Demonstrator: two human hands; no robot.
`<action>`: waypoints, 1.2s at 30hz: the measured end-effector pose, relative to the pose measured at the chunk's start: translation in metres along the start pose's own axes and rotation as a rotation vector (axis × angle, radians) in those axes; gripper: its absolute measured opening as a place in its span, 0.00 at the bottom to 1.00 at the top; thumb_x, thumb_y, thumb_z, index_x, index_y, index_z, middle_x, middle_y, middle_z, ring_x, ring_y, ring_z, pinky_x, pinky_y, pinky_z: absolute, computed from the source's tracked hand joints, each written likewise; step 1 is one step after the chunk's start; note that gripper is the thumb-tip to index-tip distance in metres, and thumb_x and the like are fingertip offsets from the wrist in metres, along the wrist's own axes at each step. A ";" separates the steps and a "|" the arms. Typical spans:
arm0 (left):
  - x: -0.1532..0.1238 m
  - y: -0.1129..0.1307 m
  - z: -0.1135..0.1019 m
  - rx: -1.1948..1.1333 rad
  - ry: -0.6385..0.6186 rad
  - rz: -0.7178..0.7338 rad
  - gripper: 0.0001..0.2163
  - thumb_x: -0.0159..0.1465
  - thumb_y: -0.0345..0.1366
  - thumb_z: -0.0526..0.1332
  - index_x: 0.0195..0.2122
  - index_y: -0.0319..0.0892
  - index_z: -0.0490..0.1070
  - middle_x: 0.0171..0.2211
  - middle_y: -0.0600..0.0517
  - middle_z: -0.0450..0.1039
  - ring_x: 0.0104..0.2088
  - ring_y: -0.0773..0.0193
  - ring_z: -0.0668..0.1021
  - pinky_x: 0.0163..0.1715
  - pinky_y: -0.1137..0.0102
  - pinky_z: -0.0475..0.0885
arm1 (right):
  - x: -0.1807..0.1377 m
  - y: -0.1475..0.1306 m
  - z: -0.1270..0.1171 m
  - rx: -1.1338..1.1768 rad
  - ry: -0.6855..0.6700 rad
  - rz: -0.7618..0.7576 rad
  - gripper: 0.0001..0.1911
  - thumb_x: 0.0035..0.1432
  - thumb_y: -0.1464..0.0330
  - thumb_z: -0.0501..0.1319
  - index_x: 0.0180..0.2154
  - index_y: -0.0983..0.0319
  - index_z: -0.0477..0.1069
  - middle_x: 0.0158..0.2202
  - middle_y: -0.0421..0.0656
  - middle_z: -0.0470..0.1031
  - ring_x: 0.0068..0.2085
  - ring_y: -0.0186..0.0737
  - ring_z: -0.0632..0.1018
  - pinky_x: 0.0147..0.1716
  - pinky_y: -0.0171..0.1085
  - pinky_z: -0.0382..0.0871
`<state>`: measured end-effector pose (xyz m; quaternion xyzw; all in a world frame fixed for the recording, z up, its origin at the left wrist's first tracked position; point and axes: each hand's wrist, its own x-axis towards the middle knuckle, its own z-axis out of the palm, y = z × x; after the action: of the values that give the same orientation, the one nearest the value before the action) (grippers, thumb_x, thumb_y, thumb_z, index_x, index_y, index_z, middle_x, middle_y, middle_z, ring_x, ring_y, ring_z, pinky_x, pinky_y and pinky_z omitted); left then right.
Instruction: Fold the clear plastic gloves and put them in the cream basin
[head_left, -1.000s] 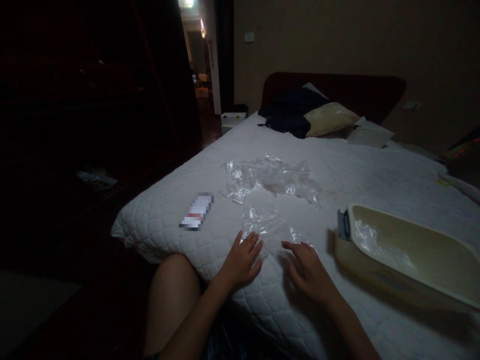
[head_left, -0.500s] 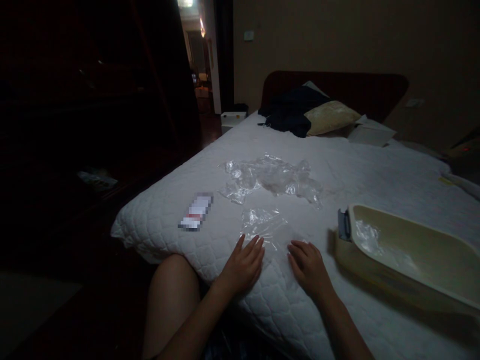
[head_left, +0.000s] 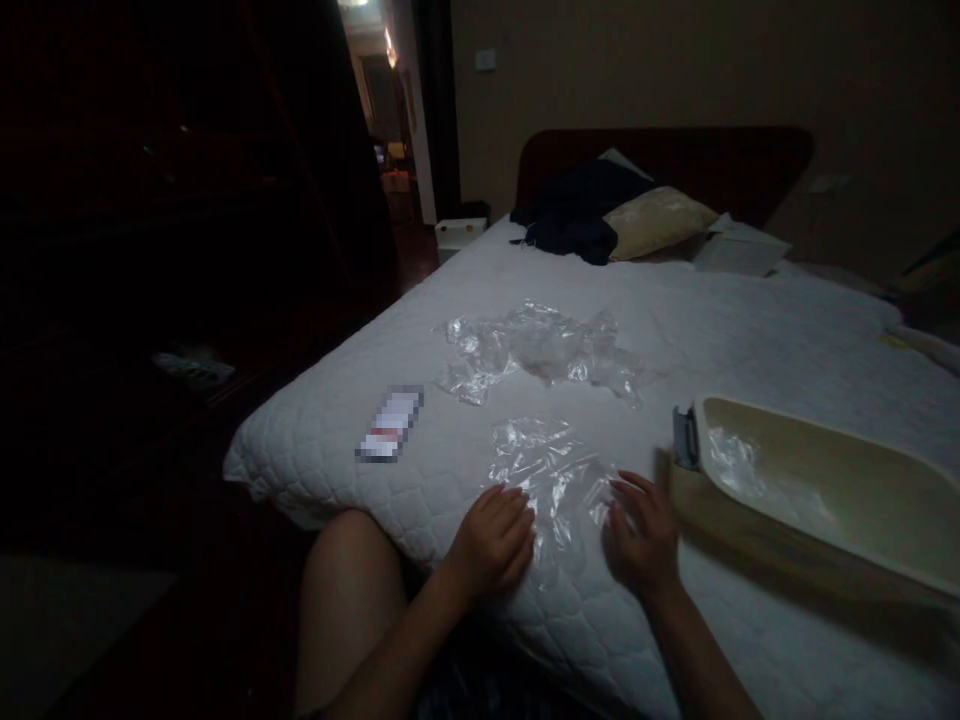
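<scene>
A crumpled clear plastic bag (head_left: 551, 475) lies on the white quilted bed (head_left: 420, 480) right in front of me. My left hand (head_left: 493, 538) rests at the bag's left edge with its fingers curled onto the plastic. At the right edge, my right hand (head_left: 642, 535) has bent fingers closed on the film. The bag's near end reaches down between the two hands. The light is dim, so the exact pinch is hard to make out.
A heap of more clear plastic bags (head_left: 541, 348) lies farther up the bed. A small packet (head_left: 390, 424) sits to the left. A beige basin (head_left: 825, 500) with plastic inside stands to the right. Pillow (head_left: 656, 220), dark clothing (head_left: 574, 212) and papers (head_left: 739, 250) lie by the headboard.
Both hands went from lying flat with fingers stretched to curled on the bag's edges. The bag has slid nearer to me and now spreads between them. The right hand shifted right.
</scene>
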<state>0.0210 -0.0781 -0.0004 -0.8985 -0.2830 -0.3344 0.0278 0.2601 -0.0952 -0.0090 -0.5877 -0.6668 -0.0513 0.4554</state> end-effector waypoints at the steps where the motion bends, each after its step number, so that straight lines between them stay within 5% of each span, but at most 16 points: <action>1: 0.000 -0.005 0.000 0.023 0.009 -0.059 0.15 0.58 0.31 0.52 0.46 0.37 0.65 0.45 0.42 0.70 0.49 0.55 0.69 0.49 0.55 0.64 | -0.001 0.001 -0.002 0.002 0.062 0.018 0.12 0.51 0.70 0.55 0.39 0.62 0.67 0.42 0.49 0.68 0.44 0.45 0.70 0.44 0.48 0.63; 6: -0.004 -0.029 0.000 0.021 -0.093 -0.205 0.17 0.59 0.28 0.51 0.50 0.38 0.62 0.51 0.42 0.65 0.54 0.56 0.64 0.52 0.54 0.60 | -0.009 0.008 -0.013 -0.004 0.113 0.133 0.09 0.52 0.72 0.52 0.36 0.63 0.67 0.35 0.47 0.69 0.39 0.43 0.71 0.40 0.44 0.66; 14: -0.007 -0.034 -0.002 -0.010 -0.131 -0.232 0.14 0.59 0.30 0.52 0.47 0.40 0.65 0.49 0.43 0.67 0.54 0.54 0.64 0.53 0.51 0.56 | -0.020 0.012 -0.022 0.018 -0.139 0.215 0.07 0.52 0.69 0.55 0.35 0.62 0.68 0.34 0.44 0.71 0.36 0.40 0.72 0.38 0.40 0.66; 22: -0.012 -0.039 -0.007 -0.200 0.029 -0.395 0.13 0.59 0.32 0.54 0.45 0.42 0.66 0.51 0.44 0.64 0.51 0.59 0.67 0.51 0.58 0.62 | -0.020 0.009 -0.023 -0.004 0.075 0.261 0.07 0.51 0.69 0.56 0.34 0.62 0.69 0.34 0.45 0.71 0.36 0.41 0.73 0.35 0.39 0.68; 27: -0.011 -0.043 -0.015 -0.349 0.111 -0.577 0.10 0.59 0.29 0.51 0.40 0.41 0.68 0.41 0.47 0.69 0.43 0.62 0.71 0.45 0.64 0.67 | -0.015 -0.016 -0.023 -0.039 0.027 0.116 0.08 0.52 0.72 0.54 0.36 0.62 0.67 0.34 0.45 0.70 0.37 0.41 0.72 0.37 0.41 0.67; 36: -0.014 -0.052 -0.020 -0.517 0.157 -0.700 0.08 0.59 0.30 0.51 0.34 0.41 0.69 0.33 0.50 0.69 0.36 0.65 0.72 0.38 0.69 0.68 | -0.004 -0.104 0.039 -0.065 -0.445 -0.517 0.08 0.55 0.74 0.54 0.38 0.63 0.67 0.34 0.46 0.72 0.35 0.41 0.71 0.34 0.39 0.64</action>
<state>-0.0266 -0.0462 -0.0006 -0.6978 -0.4744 -0.4507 -0.2915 0.1517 -0.1057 0.0143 -0.4103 -0.8747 -0.0565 0.2516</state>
